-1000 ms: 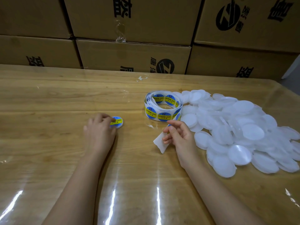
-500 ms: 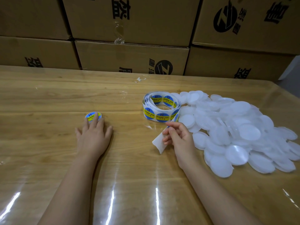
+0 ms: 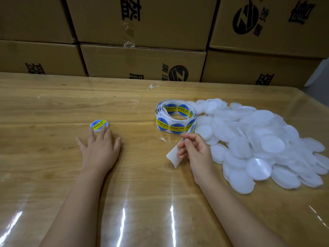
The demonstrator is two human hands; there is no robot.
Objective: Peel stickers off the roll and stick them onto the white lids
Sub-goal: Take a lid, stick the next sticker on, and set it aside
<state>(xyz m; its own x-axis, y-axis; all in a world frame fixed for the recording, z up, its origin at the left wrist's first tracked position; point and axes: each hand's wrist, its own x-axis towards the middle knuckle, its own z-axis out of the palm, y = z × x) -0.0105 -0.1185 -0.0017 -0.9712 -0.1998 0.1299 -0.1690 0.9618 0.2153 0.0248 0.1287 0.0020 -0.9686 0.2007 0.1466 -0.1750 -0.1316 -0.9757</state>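
Note:
A roll of blue and yellow round stickers (image 3: 175, 117) stands on the wooden table (image 3: 53, 104) near its middle. Its loose white backing strip (image 3: 172, 156) runs down to my right hand (image 3: 195, 150), which pinches the strip just below the roll. A big heap of white lids (image 3: 263, 141) lies to the right of the roll. One lid with a sticker on it (image 3: 99, 124) sits alone at the left. My left hand (image 3: 100, 148) lies flat on the table, its straight fingertips touching that stickered lid.
Stacked cardboard boxes (image 3: 142, 63) line the table's far edge. A clear plastic film covers the tabletop and shines near the front. A scrap of clear tape (image 3: 152, 86) lies near the far edge.
My left hand has pushed the stickered lid leftward and away from the roll, with its fingers straightened out. My right hand has stayed in place holding the backing strip.

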